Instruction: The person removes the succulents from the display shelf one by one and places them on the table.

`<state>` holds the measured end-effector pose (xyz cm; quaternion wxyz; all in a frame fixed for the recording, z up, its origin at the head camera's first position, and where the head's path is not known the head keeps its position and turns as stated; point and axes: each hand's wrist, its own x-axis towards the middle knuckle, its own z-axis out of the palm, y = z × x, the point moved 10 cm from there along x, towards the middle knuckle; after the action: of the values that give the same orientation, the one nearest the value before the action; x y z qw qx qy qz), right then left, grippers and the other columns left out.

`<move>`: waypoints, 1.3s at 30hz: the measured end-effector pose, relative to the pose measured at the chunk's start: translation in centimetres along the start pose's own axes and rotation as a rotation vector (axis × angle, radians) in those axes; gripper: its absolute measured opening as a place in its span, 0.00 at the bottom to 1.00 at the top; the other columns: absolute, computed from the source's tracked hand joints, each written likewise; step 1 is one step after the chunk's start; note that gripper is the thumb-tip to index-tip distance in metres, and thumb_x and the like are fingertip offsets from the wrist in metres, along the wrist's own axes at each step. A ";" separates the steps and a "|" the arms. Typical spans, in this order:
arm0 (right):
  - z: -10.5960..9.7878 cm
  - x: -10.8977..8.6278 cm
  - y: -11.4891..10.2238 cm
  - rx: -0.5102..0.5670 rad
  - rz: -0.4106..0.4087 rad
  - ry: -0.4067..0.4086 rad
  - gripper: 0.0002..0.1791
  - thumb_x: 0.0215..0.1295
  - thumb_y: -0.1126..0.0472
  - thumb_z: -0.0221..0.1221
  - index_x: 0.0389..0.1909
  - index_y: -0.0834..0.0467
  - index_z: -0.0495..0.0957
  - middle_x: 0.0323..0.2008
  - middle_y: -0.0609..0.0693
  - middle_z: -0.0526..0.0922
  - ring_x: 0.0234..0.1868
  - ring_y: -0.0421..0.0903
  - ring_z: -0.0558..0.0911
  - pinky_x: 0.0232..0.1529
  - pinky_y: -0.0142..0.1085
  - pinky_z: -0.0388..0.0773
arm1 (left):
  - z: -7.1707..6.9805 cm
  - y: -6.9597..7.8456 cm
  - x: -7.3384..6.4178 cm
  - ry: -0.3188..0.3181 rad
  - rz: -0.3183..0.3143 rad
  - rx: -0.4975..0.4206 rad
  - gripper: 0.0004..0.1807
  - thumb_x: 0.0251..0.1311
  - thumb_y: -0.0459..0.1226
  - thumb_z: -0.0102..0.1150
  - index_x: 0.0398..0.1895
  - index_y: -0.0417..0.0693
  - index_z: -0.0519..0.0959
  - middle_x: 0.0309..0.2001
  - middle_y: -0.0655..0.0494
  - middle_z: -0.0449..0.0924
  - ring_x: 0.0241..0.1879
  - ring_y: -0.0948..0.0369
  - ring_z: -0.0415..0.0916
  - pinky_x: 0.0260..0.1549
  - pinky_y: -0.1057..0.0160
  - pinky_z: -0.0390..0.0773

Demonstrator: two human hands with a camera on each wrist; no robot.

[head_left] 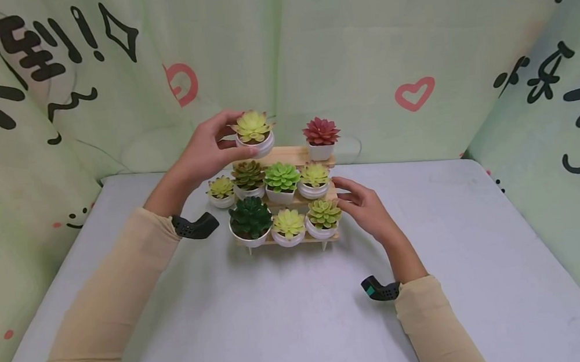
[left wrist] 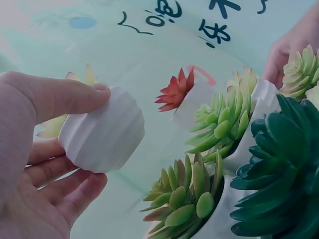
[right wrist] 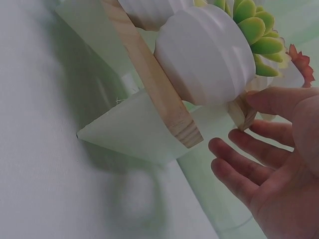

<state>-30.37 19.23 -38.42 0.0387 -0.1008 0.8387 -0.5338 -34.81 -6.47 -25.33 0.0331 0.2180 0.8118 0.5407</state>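
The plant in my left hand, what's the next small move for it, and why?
I'd probably lower the yellow-green plant onto the top shelf, left of the red plant. Your left hand holds it up near bare wood there, and your right hand touches the end of the middle shelf, which may help keep things steady.

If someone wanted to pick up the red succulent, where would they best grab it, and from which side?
Probably by the white pot, coming from the right, below the flaring red leaves. It stands upright at the right end of the top shelf, its outer side free, while a yellow-green succulent sits lower in front.
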 end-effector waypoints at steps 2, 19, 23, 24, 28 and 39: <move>0.0 0.0 -0.1 0.000 -0.006 -0.003 0.29 0.64 0.52 0.54 0.66 0.50 0.60 0.67 0.49 0.63 0.62 0.52 0.71 0.61 0.49 0.69 | -0.1 -0.1 -0.1 0.005 -0.011 -0.006 0.34 0.49 0.45 0.66 0.61 0.56 0.66 0.54 0.57 0.70 0.55 0.59 0.70 0.57 0.57 0.73; 0.0 0.2 -0.1 0.017 -0.001 0.001 0.28 0.64 0.53 0.55 0.65 0.48 0.61 0.66 0.46 0.64 0.61 0.50 0.71 0.61 0.48 0.69 | -0.8 -1.5 -1.4 0.030 -0.029 -0.051 0.33 0.50 0.44 0.65 0.61 0.54 0.65 0.54 0.55 0.70 0.52 0.59 0.72 0.54 0.59 0.75; 0.0 0.1 -0.2 0.017 -0.002 -0.001 0.29 0.64 0.53 0.54 0.66 0.49 0.61 0.66 0.48 0.63 0.62 0.51 0.70 0.61 0.48 0.69 | -1.1 -1.9 -1.8 0.048 -0.042 -0.062 0.34 0.51 0.43 0.65 0.62 0.54 0.65 0.55 0.54 0.70 0.53 0.59 0.72 0.55 0.58 0.75; 0.0 0.1 -0.2 0.017 0.000 0.000 0.28 0.64 0.53 0.54 0.65 0.49 0.61 0.66 0.48 0.63 0.62 0.51 0.70 0.61 0.48 0.69 | -1.3 -1.9 -1.9 0.055 -0.044 -0.061 0.34 0.50 0.44 0.65 0.62 0.54 0.65 0.55 0.54 0.69 0.53 0.59 0.72 0.55 0.58 0.74; 0.0 0.0 0.0 0.014 0.010 0.001 0.28 0.64 0.54 0.54 0.66 0.48 0.61 0.66 0.47 0.63 0.62 0.51 0.70 0.61 0.49 0.68 | -1.8 -2.0 -2.2 0.078 -0.037 -0.048 0.33 0.51 0.44 0.65 0.61 0.54 0.65 0.55 0.54 0.70 0.54 0.59 0.71 0.56 0.58 0.74; 0.1 0.1 0.0 0.015 0.005 0.003 0.28 0.64 0.54 0.54 0.65 0.49 0.61 0.66 0.47 0.63 0.62 0.50 0.70 0.61 0.48 0.69 | -2.9 -2.5 -3.2 0.123 -0.030 -0.069 0.33 0.51 0.40 0.65 0.62 0.52 0.65 0.58 0.54 0.68 0.56 0.60 0.70 0.58 0.62 0.71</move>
<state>-30.43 19.14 -38.42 0.0393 -0.0976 0.8350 -0.5402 -33.57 -11.00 -26.99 -0.0011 0.1709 0.7964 0.5801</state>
